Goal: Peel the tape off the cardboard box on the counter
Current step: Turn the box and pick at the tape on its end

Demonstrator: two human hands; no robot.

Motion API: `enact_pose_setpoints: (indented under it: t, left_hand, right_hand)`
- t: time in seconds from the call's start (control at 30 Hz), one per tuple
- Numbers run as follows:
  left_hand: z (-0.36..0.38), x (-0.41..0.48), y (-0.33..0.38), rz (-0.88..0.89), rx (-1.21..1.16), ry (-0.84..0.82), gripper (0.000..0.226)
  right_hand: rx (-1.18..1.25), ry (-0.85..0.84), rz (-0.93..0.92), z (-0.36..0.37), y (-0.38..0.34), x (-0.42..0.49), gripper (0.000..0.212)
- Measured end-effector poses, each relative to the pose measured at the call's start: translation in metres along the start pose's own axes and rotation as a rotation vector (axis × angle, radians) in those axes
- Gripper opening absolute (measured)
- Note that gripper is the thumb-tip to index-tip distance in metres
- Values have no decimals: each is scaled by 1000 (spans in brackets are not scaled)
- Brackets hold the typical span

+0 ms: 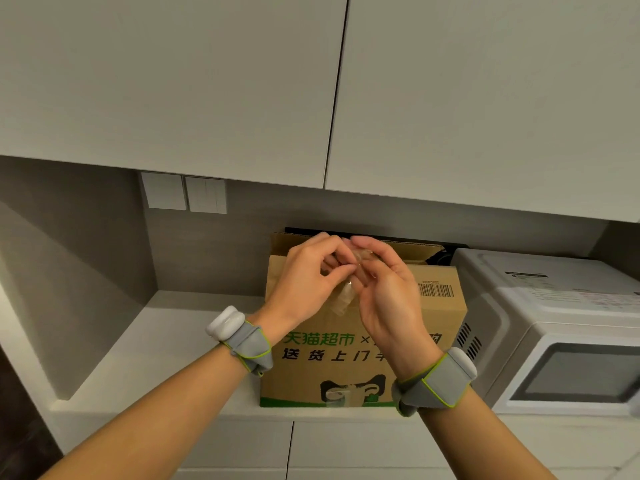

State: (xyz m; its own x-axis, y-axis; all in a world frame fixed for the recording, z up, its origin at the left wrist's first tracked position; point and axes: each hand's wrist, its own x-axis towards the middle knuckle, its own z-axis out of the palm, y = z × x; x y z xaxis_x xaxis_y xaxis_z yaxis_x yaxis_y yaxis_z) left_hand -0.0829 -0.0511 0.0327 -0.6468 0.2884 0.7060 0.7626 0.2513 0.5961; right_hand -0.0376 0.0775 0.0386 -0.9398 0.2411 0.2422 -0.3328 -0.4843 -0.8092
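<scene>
Pinching with both, my left hand (304, 282) and right hand (388, 299) hold the clear crumpled tape strip (341, 301), whose length hangs straight down before the brown printed cardboard box (346, 370) on the pale counter (156, 358) beneath.

Cardboard box (360, 355) on counter (180, 344), microwave (554, 334) just beside it at right, wall cabinets (242, 81) above, switches (183, 192) behind-left.

A home kitchen — flat white wall cabinets (173, 81) hang over a pale tabletop (166, 341) set in a niche. A white microwave (554, 323) stands on it, with twin wall switches (183, 194) behind and drawer fronts (242, 445) below.
</scene>
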Motion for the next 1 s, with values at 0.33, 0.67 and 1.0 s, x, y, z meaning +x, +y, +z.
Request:
enact_pose_setpoints:
  t: [0.33,0.67,1.0]
  left_hand:
    - [-20,7,-11,-299,-379,130,9]
    - [-27,-2,-13,-239,-388,-36,14]
    - [6,-1,5,106,240,-97,20]
  right_hand:
    - [-155,-294,-2,15,4,-8,65]
    - [-529,-1,-270,9,7,1,23]
    - [184,147,-2,8,2,0,30]
